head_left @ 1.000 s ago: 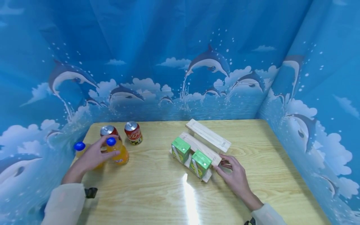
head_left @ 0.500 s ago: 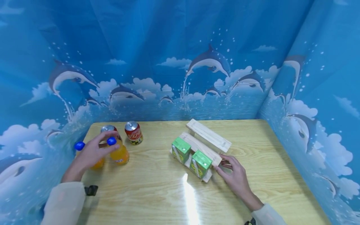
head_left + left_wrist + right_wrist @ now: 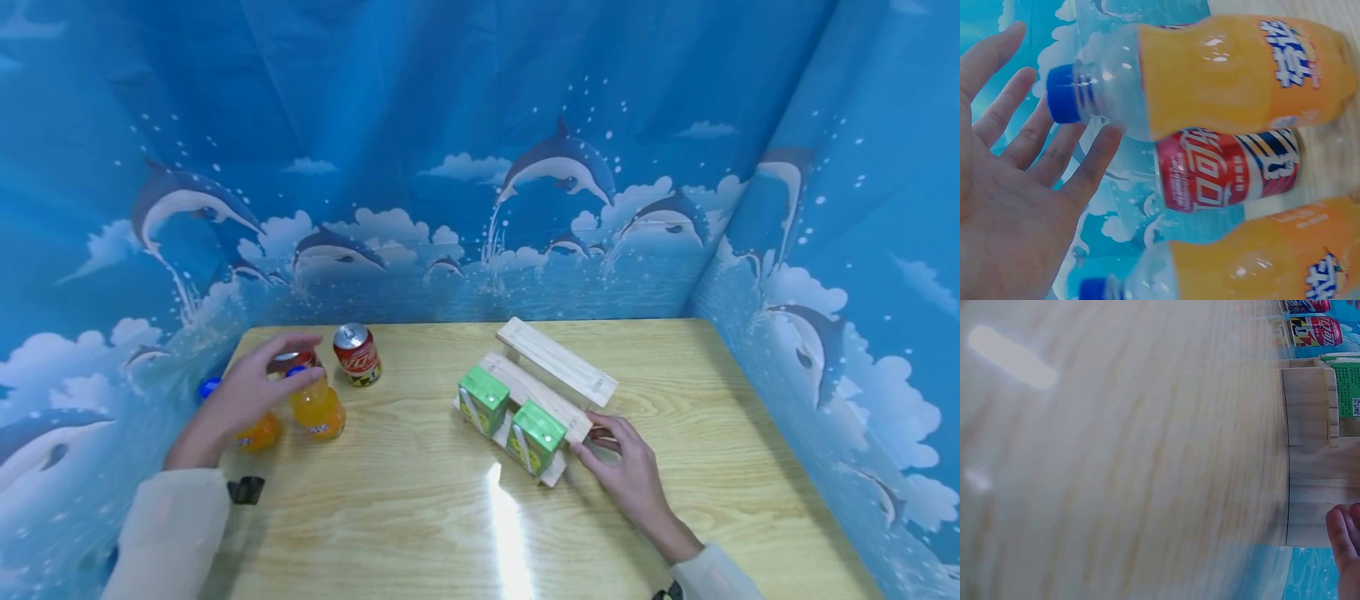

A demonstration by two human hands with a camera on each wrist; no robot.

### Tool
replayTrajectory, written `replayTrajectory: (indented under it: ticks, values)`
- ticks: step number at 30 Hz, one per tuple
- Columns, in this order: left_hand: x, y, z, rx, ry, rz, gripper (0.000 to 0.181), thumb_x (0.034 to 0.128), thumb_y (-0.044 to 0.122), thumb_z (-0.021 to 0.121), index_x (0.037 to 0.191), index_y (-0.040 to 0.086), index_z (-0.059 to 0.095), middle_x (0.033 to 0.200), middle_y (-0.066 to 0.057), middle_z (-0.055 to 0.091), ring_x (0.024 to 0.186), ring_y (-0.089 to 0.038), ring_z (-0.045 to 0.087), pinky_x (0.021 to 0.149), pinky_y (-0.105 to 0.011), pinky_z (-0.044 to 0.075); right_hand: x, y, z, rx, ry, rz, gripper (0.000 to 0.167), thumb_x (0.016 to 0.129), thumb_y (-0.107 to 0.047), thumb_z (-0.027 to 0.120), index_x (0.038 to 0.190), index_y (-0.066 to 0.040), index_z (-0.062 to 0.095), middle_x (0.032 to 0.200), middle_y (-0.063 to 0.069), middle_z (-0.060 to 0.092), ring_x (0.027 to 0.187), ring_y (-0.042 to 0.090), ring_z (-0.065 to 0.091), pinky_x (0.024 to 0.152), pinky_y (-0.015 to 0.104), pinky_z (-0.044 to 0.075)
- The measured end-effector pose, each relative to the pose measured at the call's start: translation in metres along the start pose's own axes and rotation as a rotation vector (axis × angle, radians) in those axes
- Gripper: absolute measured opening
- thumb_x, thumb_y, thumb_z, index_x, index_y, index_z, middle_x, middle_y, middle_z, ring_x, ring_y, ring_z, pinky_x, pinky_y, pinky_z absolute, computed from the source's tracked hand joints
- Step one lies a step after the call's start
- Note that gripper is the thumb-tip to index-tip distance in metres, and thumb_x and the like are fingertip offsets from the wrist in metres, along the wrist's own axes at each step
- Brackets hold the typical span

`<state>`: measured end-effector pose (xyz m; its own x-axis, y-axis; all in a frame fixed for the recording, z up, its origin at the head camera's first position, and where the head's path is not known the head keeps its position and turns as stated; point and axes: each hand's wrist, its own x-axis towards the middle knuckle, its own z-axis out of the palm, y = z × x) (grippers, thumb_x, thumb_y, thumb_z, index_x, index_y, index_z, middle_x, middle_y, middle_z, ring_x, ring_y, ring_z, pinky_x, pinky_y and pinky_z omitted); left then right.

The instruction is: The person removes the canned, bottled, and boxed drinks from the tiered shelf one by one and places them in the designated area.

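My left hand (image 3: 246, 398) hovers beside the blue cap of an orange soda bottle (image 3: 321, 413). In the left wrist view its fingers are spread and hold nothing, near that bottle's cap (image 3: 1063, 94). A second orange soda bottle (image 3: 259, 433) stands to the left, partly hidden by the hand. Behind them is a red cola can (image 3: 1229, 169), mostly covered in the head view. My right hand (image 3: 626, 467) holds the right end of a stepped wooden rack (image 3: 558, 362) with thumb and fingertips. On the rack's front step stand two green drink cartons (image 3: 483, 396), side by side.
Another red cola can (image 3: 357, 357) stands upright right of the covered one. All of it is on a pale wood-grain table (image 3: 405, 517) with a bright light reflection. A blue dolphin-print curtain (image 3: 420, 150) borders the back and sides.
My left hand's fingers have spread and drawn back from the right orange soda bottle, which stays standing. The left bottle's cap is now more hidden. My right hand and the rack have stayed still.
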<state>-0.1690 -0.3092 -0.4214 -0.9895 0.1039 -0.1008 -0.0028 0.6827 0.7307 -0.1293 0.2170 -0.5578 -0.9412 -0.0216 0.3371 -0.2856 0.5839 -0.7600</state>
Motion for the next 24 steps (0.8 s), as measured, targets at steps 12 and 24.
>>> replayTrajectory:
  ticks: [12,24]
  values:
    - [0.007,0.022,-0.001,0.026,-0.034,0.048,0.076,0.1026,0.067,0.063,0.162,0.023,0.048,0.166,-0.014,0.049,0.149,-0.046,0.048,0.114,-0.069,0.05,-0.001,0.001,-0.001,0.004,0.001,-0.006,0.05,0.088,-0.011,0.092,0.133,-0.002,0.071,0.121,0.011,0.074,0.103,0.03,0.077,0.092,0.029,0.066]
    - [0.025,0.04,0.014,0.02,-0.071,0.151,0.057,0.1064,0.047,0.071,0.156,0.025,0.055,0.16,-0.011,0.056,0.147,-0.042,0.051,0.114,-0.068,0.05,0.0,0.001,0.0,0.009,0.004,-0.023,0.051,0.088,-0.009,0.092,0.133,-0.001,0.071,0.121,0.012,0.074,0.103,0.032,0.077,0.092,0.031,0.066]
